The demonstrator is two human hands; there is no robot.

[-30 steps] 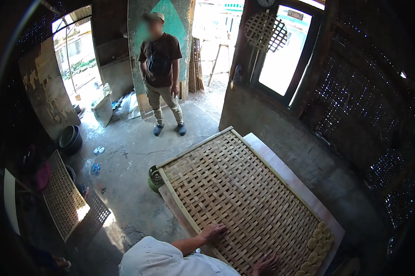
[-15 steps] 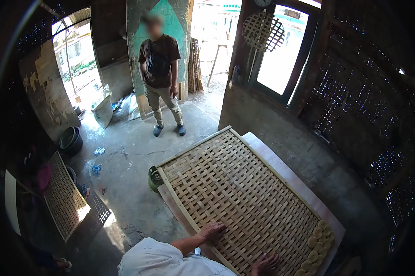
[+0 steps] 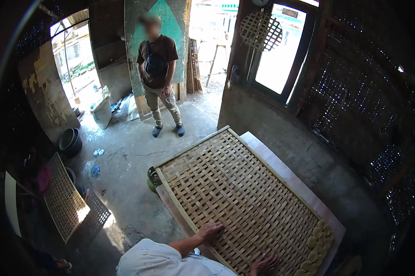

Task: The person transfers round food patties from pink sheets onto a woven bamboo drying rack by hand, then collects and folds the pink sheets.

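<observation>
A large woven bamboo tray (image 3: pixel 235 179) with a wooden frame lies on the table. My left hand (image 3: pixel 211 232) rests on its weave beside the near left edge, fingers stretched out and holding nothing. Farther right, my right hand (image 3: pixel 265 264) lies on the same weave near the bottom of the view, its fingers apart. Round, flat, yellowish-brown pieces (image 3: pixel 317 241), several of them, sit in rows at the tray's right end, to the right of my right hand.
A pale table edge (image 3: pixel 271 152) shows past the tray. A green gas cylinder (image 3: pixel 153 179) stands by the table's left corner. Another woven panel (image 3: pixel 67 198) leans at the left, near black tubs (image 3: pixel 70 141). A person (image 3: pixel 159 73) stands by the green door (image 3: pixel 177 27).
Both my hands stay in place on the tray. The standing person's arm has shifted, with the hand now in front of the thigh. The view has moved very slightly.
</observation>
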